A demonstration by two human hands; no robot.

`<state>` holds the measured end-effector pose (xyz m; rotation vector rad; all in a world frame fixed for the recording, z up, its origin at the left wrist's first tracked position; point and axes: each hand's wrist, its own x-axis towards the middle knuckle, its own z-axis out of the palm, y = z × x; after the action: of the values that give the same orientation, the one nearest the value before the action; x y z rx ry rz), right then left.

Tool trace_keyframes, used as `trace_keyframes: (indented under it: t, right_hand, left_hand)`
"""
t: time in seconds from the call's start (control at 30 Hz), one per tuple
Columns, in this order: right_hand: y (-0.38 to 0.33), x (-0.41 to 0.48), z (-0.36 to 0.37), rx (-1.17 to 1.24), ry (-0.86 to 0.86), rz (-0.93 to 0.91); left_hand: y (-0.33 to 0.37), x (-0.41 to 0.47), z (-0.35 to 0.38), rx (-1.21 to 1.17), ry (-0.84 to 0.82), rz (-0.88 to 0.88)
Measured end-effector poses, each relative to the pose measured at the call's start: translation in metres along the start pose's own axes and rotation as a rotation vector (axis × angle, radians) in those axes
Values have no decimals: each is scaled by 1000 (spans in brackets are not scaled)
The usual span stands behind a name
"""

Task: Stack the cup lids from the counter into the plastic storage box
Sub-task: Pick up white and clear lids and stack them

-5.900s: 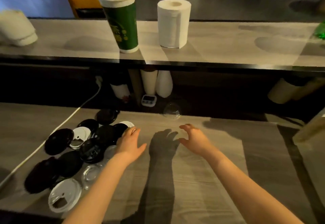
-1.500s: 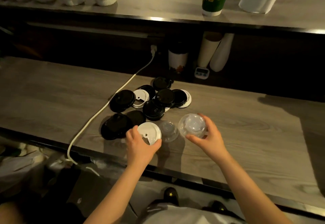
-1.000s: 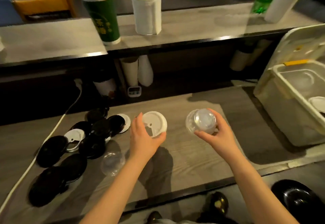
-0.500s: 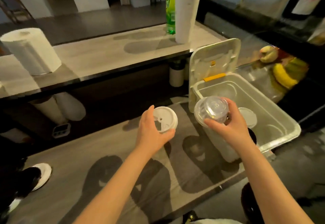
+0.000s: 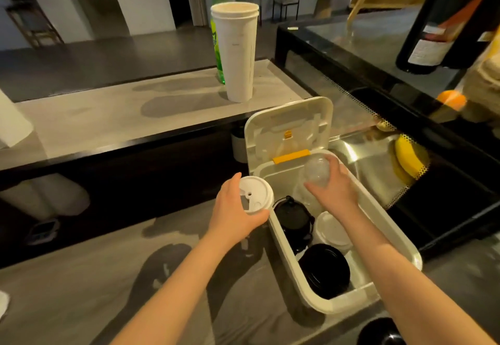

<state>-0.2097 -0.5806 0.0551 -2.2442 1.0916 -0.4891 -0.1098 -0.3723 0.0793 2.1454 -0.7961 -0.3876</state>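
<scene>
The wood-grain counter point(image 5: 81, 277) is carrying the plastic storage box point(image 5: 349, 302) at its right edge, with the box's hinged cover point(image 5: 286, 128) standing raised at the far end. The left hand point(image 5: 235, 217) is curling its thumb and fingers round a white cup lid point(image 5: 255, 196), holding it in the air just outside the box's left wall. The right hand point(image 5: 334, 190) is gripping a clear domed lid point(image 5: 316, 173) over the box's far end. Inside, a black lid point(image 5: 324, 271) is lying at the near end, a white stack point(image 5: 331, 229) by the right wall, and a second black lid point(image 5: 293, 216) by the left wall.
</scene>
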Motion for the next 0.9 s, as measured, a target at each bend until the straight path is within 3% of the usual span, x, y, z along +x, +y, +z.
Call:
trace_keyframes:
  t: [0.2, 0.43, 0.57, 0.63, 0.73, 0.8, 0.9]
  right_hand:
    - [19, 16, 16, -278, -272, -13]
    - [26, 14, 23, -409, -289, -63]
    - [24, 15, 15, -301, -309, -29]
    - [18, 8, 5, -185, -205, -33]
    - [7, -6, -11, 308, -105, -11]
    - [0, -12, -19, 533, -212, 35]
    - [2, -20, -29, 467, -303, 2]
  left_hand:
    - [8, 13, 5, 37, 28, -17]
    - [12, 22, 12, 64, 27, -17]
    - [20, 29, 17, 60, -13, 14]
    - [25, 32, 20, 64, -44, 37]
    - [34, 34, 29, 96, -118, 115]
    - [41, 33, 37, 144, -178, 191]
    - [48, 31, 51, 189, -226, 297]
